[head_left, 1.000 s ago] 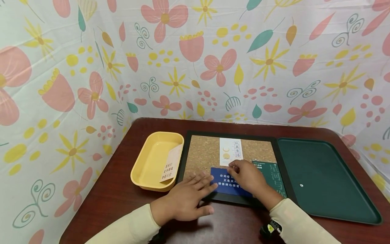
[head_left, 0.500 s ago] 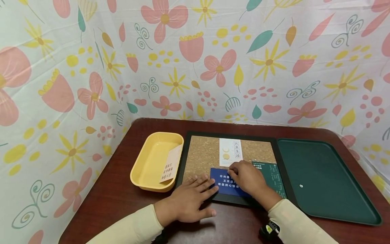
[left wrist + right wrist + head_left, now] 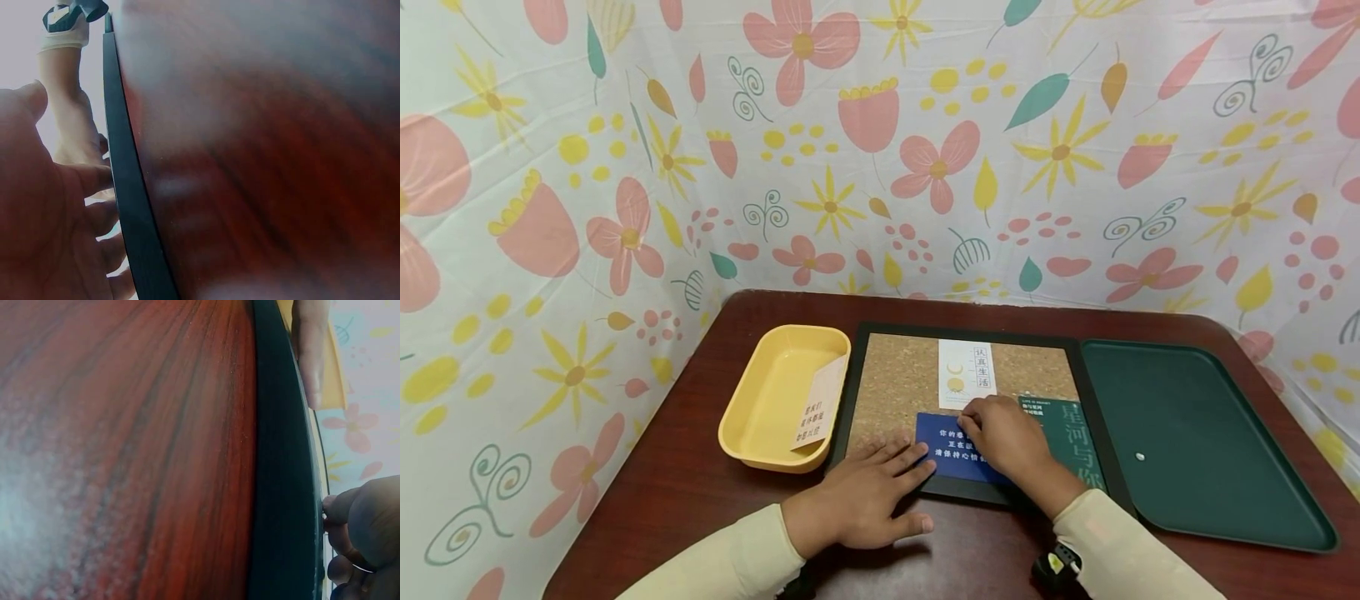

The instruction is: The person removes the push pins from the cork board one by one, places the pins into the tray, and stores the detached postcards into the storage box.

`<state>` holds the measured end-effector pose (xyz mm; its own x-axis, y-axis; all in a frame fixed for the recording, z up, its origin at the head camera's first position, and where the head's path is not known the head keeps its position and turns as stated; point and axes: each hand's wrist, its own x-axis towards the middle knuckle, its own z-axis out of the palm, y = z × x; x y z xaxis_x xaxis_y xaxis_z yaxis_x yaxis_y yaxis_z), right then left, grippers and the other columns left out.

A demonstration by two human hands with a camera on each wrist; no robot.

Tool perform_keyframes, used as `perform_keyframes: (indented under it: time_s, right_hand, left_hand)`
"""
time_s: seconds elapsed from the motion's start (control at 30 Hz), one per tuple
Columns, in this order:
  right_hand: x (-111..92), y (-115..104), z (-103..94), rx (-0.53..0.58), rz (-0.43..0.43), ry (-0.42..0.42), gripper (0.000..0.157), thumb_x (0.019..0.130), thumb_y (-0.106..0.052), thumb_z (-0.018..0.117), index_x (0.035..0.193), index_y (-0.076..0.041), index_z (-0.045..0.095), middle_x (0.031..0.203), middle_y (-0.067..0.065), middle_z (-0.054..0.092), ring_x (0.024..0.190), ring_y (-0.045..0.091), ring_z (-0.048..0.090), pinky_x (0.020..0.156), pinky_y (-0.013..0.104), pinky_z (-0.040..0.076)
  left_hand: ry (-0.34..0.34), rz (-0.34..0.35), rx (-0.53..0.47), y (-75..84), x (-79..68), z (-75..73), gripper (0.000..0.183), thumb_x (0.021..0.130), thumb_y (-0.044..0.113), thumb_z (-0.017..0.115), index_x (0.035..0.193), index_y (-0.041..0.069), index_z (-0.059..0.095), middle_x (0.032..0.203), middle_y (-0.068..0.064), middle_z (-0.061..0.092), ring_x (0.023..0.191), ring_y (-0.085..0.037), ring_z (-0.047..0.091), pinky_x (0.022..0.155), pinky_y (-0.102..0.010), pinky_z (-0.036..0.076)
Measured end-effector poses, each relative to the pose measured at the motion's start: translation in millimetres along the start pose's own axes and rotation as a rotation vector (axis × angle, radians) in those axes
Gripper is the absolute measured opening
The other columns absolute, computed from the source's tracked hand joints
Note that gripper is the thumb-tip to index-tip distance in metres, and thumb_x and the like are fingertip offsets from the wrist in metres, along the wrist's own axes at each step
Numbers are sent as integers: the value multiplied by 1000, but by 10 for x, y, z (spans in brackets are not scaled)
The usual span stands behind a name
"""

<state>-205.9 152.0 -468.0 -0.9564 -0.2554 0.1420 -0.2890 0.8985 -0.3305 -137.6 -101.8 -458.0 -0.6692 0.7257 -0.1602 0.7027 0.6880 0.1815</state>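
Observation:
A framed corkboard [image 3: 887,367] lies flat on the table, bearing a white card [image 3: 968,375], a blue card [image 3: 955,454] and a dark green card [image 3: 1067,425]. My left hand [image 3: 868,492] lies spread across the board's lower left, its fingertips at the blue card's left edge. My right hand [image 3: 1007,437] is over the blue card's upper right part, thumb and fingers curled together in a pinch. In the right wrist view, a tiny pale spot shows at those fingertips, apparently a thumbtack; the fingers hide most of it. The board's black frame [image 3: 284,456] crosses both wrist views.
To the left stands a yellow tray [image 3: 760,392] with a pale pink card [image 3: 822,404] leaning on its right wall. A dark green tray [image 3: 1195,417] sits at the right, holding one small white thumbtack [image 3: 1140,457]. A floral cloth [image 3: 880,167] hangs behind the table [image 3: 647,500].
My right hand has turned slightly and its fingertips are more hidden, staying at the blue card's top. The left hand has shifted only a little. Cards and trays stay put.

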Motion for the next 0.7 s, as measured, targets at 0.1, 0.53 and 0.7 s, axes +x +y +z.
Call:
perform_keyframes:
  time_s: [0.1,0.53,0.7]
  right_hand:
    - [8,-3,5,-4,-4,5,10,96,-26,74,95,-17,78,88,-1,70,82,18,64,67,43,55]
    - [10,-27,0,-11,-56,21,8,98,-21,72,96,-16,78,90,0,70,88,23,66,76,47,55]
    - [14,-22,6,-15,-51,14,7,98,-20,72,95,-16,76,88,0,68,85,22,64,71,45,55]
  left_hand:
    - [1,-2,3,0,1,1,79,101,74,21,164,27,28,169,3,18,156,-22,9,123,-48,14]
    - [-27,-16,-7,1,13,-44,83,98,77,15,163,28,28,169,5,18,156,-20,11,123,-47,16]
    - [-33,-20,-15,-11,23,-31,81,99,77,17,164,29,27,169,6,17,156,-20,9,123,-48,16]
